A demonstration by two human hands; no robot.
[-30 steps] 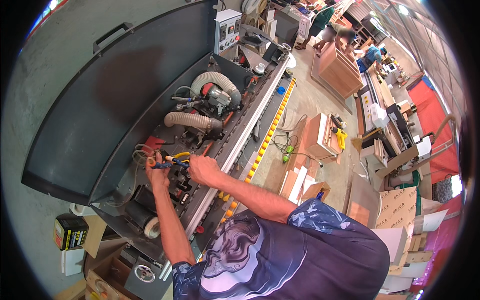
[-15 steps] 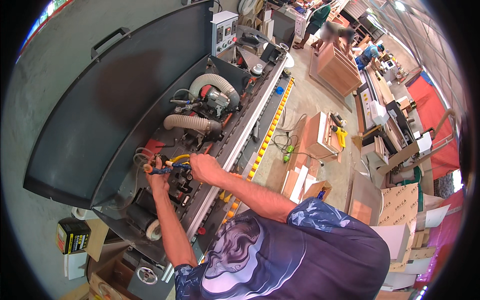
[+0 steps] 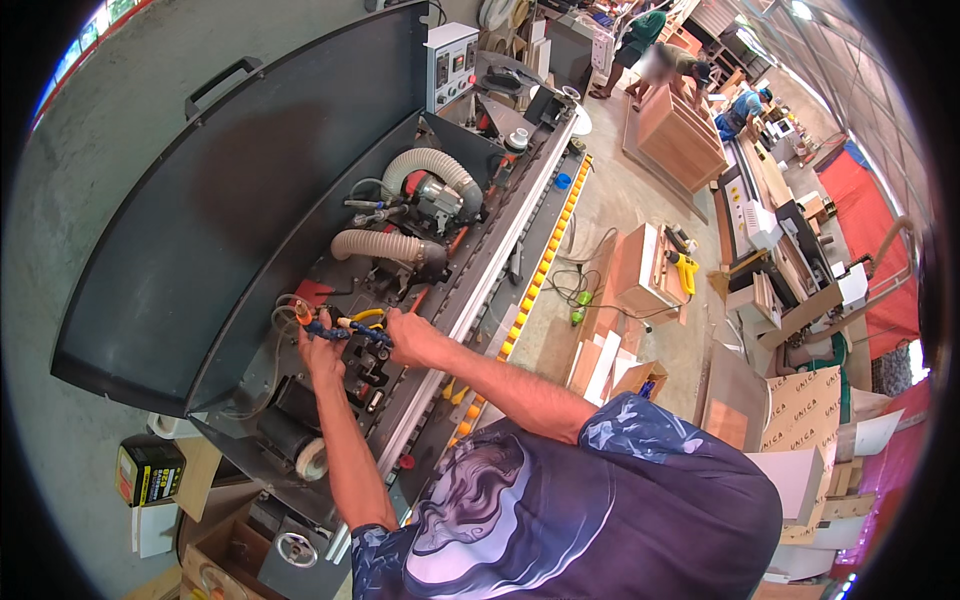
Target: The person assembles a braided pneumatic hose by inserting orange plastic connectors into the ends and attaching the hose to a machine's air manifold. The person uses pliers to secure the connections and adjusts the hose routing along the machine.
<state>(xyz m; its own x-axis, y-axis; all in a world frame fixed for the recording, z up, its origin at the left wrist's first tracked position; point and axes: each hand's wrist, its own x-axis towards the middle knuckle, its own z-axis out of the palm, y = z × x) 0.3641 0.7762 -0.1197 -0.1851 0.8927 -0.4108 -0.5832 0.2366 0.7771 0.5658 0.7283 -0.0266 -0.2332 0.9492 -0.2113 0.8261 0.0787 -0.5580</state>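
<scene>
My left hand reaches into the open bed of a long machine. Its fingers are closed round a blue segmented nozzle hose with an orange tip. Close by on the right, my right hand is closed at the end of a second blue segmented hose, whose pale tip points left. A yellow curved piece shows just behind that hose, partly covered by my fingers. Dark machine parts sit below both hands.
A raised dark cover stands along the machine's far side. Two ribbed hoses rise beyond my hands. Yellow rollers line the near edge. A grey control box stands behind. Other people work at the back right.
The orange-tipped hose has swung more upright in my left hand. My right hand has shifted slightly right, and more of the second blue hose shows. The view has moved a little.
</scene>
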